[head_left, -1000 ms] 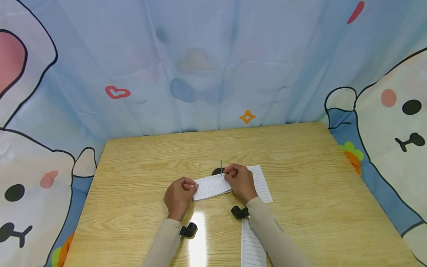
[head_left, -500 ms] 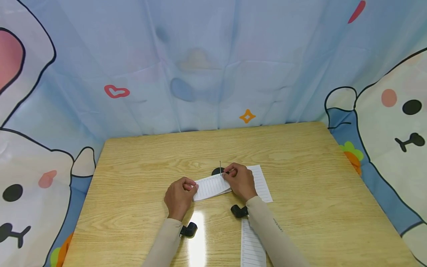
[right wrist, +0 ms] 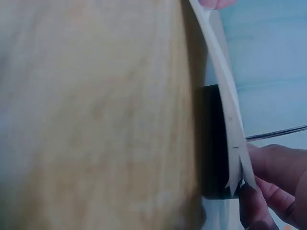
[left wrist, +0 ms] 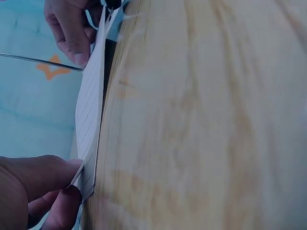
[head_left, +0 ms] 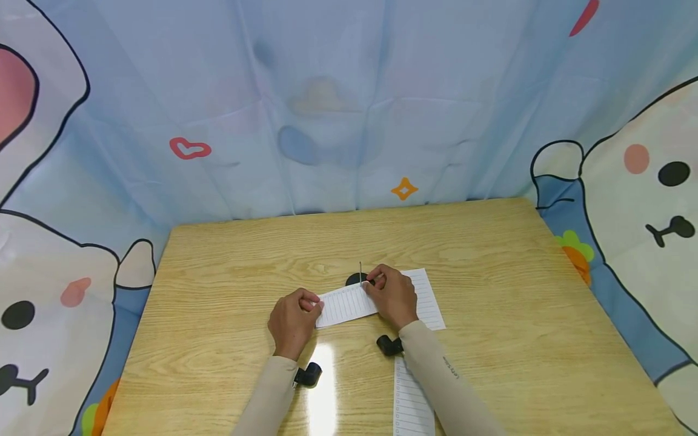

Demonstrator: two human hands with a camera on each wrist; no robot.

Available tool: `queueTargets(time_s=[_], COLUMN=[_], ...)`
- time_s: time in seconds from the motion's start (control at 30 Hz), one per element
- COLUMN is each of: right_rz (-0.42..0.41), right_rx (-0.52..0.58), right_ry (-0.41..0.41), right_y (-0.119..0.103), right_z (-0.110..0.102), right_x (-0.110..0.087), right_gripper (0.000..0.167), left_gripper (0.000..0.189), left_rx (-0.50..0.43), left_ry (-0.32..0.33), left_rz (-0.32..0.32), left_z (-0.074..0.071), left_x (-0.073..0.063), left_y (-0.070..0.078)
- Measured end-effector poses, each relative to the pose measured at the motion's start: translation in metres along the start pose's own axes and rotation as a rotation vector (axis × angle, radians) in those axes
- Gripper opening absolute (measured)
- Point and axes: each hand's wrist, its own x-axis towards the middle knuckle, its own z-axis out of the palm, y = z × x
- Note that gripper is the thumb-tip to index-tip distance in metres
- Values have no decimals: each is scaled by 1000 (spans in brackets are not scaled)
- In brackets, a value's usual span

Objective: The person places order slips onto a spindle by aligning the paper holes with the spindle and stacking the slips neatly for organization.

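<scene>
My left hand [head_left: 292,324] pinches the left end of a lined white paper slip [head_left: 343,306] between thumb and fingers. The slip's right end is pinched by my right hand [head_left: 394,297]. A thin upright metal rod [head_left: 360,271] on a black round base [head_left: 353,279], like a bill spike, rises at the slip's far edge. In the left wrist view the rod [left wrist: 43,61] meets the slip right beside my right thumb. The right wrist view shows the slip [right wrist: 230,115] bowed above the black base [right wrist: 216,143], with two paper layers parting near my right fingers.
Partly behind my right hand lies another lined sheet [head_left: 428,300]. A long lined paper strip [head_left: 411,399] lies at the table's front, partly under my right sleeve. Black wrist cameras [head_left: 309,375] hang from both sleeves. A patterned curtain [head_left: 327,121] closes off the wooden table's [head_left: 218,272] back.
The lower paper edge that showed beneath the slip near my right hand is no longer visible. My right hand has shifted very slightly up and left; my left hand stays put.
</scene>
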Motion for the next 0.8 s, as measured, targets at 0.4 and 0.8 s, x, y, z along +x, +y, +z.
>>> queueTargets(time_s=[0.4,0.8], right_rz=[-10,-30], right_rx=[-17,68], right_ry=[-47,-43], right_y=[4,11], right_z=[-4,-20], right_x=[-3,-15], right_gripper=[17,23], left_gripper=[11,17], left_rx=[11,-32], left_ry=[2,22], left_rz=[22,108], left_z=[-4,-12], left_x=[-1,-22], left_y=[-3,10])
